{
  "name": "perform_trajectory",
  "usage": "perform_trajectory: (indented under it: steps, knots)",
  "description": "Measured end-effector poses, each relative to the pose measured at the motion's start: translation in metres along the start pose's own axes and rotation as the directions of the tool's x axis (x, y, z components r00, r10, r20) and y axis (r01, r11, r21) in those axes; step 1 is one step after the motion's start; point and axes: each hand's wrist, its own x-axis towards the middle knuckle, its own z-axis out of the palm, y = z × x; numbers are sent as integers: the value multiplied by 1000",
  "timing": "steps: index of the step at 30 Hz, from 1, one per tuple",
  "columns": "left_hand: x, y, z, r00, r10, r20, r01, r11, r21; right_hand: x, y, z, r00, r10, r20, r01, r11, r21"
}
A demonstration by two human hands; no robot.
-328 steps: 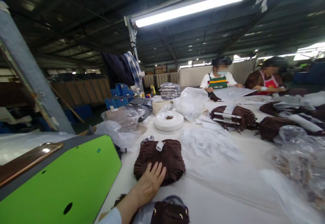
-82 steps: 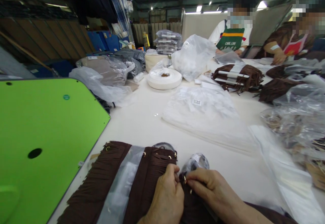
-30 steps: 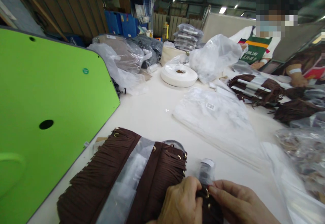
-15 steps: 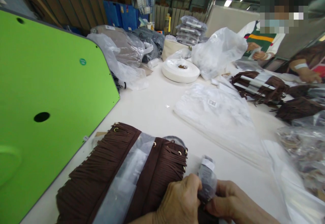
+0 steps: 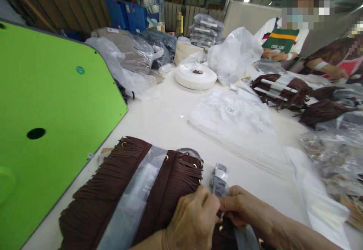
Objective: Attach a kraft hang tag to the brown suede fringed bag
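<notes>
Dark brown fringed bags [image 5: 104, 189] with gold-coloured rings lie in front of me, a translucent plastic sheet [image 5: 133, 201] running between two fringed sections. Just right of them, my left hand [image 5: 193, 216] is closed, its fingertips pinching the lower end of a small plastic-wrapped grey bundle [image 5: 219, 182] with a white band. My right hand [image 5: 241, 206] meets it from the other side, thumb and fingers pinched at the same end. The bundle stands up above the fingertips. Below the hands, more brown material with gold-coloured fittings is partly covered.
A green panel [image 5: 56, 110] stands along the left. Beyond the bags are a white tape roll [image 5: 195, 82] and flat clear plastic bags [image 5: 235, 125]. Brown fringed bundles [image 5: 283, 87] and wrapped items [image 5: 331, 159] lie to the right. Two people work at the far right.
My right hand has shifted up and left, closer to my left fingertips. The wrapped bundle sits lower between them. The whole view has swung slightly.
</notes>
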Motion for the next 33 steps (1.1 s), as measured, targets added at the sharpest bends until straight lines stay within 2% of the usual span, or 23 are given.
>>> perform_trajectory:
  steps: [4, 7, 12, 17, 24, 27, 31, 33]
  knots:
    - [0, 2, -1, 997, 77, -10, -76, 997, 33, 2, 5, 2, 999, -50, 3, 49, 998, 50]
    - [0, 5, -1, 989, 147, -19, -143, 982, 124, 0, 3, 3, 999, -54, -2, 54, 995, 81]
    - [-2, 9, -4, 947, 320, 7, -310, 912, 270, -3, -1, 4, 1000, -24, -14, 25, 994, 103]
    - [-1, 8, -5, 904, 427, 2, -403, 852, 335, -2, -1, 4, 999, 34, -28, -29, 990, 136]
    - [1, 10, -4, 829, 558, -28, -479, 736, 478, 1, -2, 1, 998, 49, -26, -44, 984, 171]
    - [0, 9, -1, 817, 576, -18, -489, 711, 506, 1, -1, 2, 998, 60, -29, -54, 981, 186]
    - [1, 5, 8, 770, 627, -120, -488, 699, 523, 0, -3, 3, 997, 71, -43, -61, 977, 206]
    - [2, 5, 8, 773, 628, -95, -493, 687, 534, 0, -3, 3, 996, 75, -46, -64, 975, 212]
